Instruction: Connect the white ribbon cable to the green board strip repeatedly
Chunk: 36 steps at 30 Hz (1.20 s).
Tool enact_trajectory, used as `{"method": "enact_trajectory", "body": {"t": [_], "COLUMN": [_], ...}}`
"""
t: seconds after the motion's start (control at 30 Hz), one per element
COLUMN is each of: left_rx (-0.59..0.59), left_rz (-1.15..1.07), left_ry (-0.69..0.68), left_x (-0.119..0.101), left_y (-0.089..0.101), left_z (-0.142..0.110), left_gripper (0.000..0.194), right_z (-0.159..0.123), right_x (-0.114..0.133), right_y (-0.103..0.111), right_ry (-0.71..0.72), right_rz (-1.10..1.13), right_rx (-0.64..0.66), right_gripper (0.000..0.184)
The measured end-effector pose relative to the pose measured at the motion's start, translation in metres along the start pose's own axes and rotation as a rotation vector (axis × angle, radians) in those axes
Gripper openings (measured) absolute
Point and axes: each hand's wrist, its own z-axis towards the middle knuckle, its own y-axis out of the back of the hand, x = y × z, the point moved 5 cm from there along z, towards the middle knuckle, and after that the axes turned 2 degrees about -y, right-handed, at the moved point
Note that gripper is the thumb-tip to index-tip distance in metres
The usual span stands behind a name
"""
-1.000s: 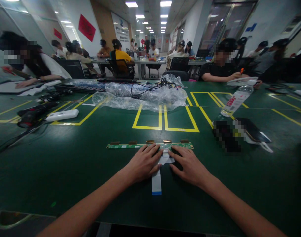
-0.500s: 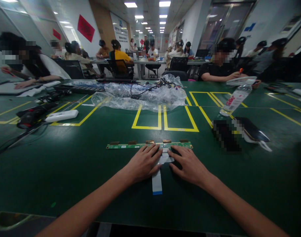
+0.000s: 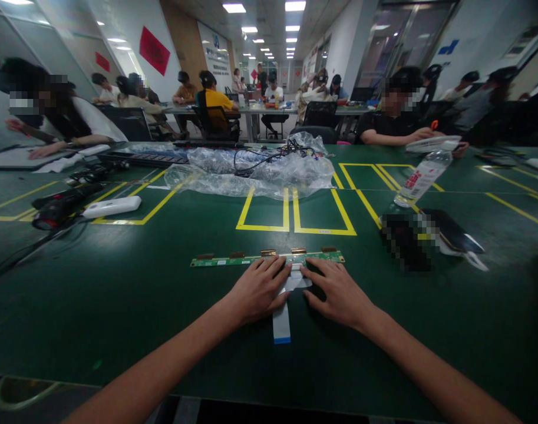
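Note:
A long, narrow green circuit board (image 3: 224, 262) lies crosswise on the green table. A white flat ribbon cable (image 3: 281, 324) with a blue end runs from the board's middle toward me and has a fold in it. My left hand (image 3: 260, 290) lies with fingers stretched over the board's near edge, its thumb over the cable. On the other side of the cable is my right hand (image 3: 339, 291), fingers spread, its index fingertip at the white connector (image 3: 296, 267). The fingertips partly cover where cable and connector meet.
Beyond the board are yellow tape outlines (image 3: 324, 231) and clear plastic wrap (image 3: 251, 176) with black wires. A tilted water bottle (image 3: 423, 179) and a phone-like black object (image 3: 452, 229) lie right; a white device (image 3: 112, 207) lies left. People sit across the table.
The cable's blue end has shifted slightly away from me, toward the board. Both hands stay almost in the same place.

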Motion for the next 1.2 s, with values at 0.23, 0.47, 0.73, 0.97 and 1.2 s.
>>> {"method": "enact_trajectory", "body": {"t": [0.23, 0.47, 0.73, 0.97, 1.2], "left_rx": [0.001, -0.004, -0.01, -0.024, 0.018], "left_rz": [-0.017, -0.032, -0.036, -0.026, -0.039], "left_ry": [0.012, 0.021, 0.033, 0.042, 0.116], "left_x": [0.001, 0.002, 0.0, -0.001, 0.001], "left_y": [-0.002, 0.0, 0.002, 0.006, 0.008], "left_z": [-0.001, 0.0, -0.003, -0.007, -0.017], "left_gripper": [0.065, 0.059, 0.055, 0.052, 0.052], "right_z": [0.002, 0.003, -0.001, -0.001, -0.004], "right_x": [0.0, -0.001, -0.003, -0.004, -0.006], "right_y": [0.002, 0.003, 0.001, -0.003, -0.002], "right_ry": [0.002, -0.001, 0.025, 0.058, 0.063], "right_rz": [0.002, 0.005, 0.044, 0.074, 0.098], "right_rx": [-0.006, 0.009, 0.009, -0.015, -0.017], "right_gripper": [0.053, 0.054, 0.05, 0.043, 0.043]}}
